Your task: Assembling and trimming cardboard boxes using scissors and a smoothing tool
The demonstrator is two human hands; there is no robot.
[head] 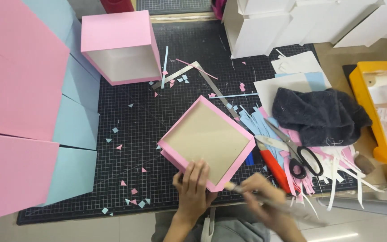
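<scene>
While your left hand (192, 186) presses flat on the near corner of the tray (206, 141), fingers spread narrowly over its pink rim and brown card floor, your right hand (265, 197) pinches a brush (265, 200), blurred, whose pale tip meets the tray's near right edge. Tray: a shallow square box lid, pink-sided, lying open side up and turned cornerwise on the black gridded mat (148, 116). Right of the tray lie a red-handled knife (274, 168) and black-handled scissors (292, 150), both on a litter of pink, blue and white paper strips (332, 172). Beyond the scissors sits a dark cloth (319, 115), and farther right an orange bin (377, 112). Behind the tray a steel square (202, 76) lies on the mat; behind and left stands a pink box (122, 45), open side facing you. Far left of the tray, pink and blue sheets (23, 112) overlap the mat.
</scene>
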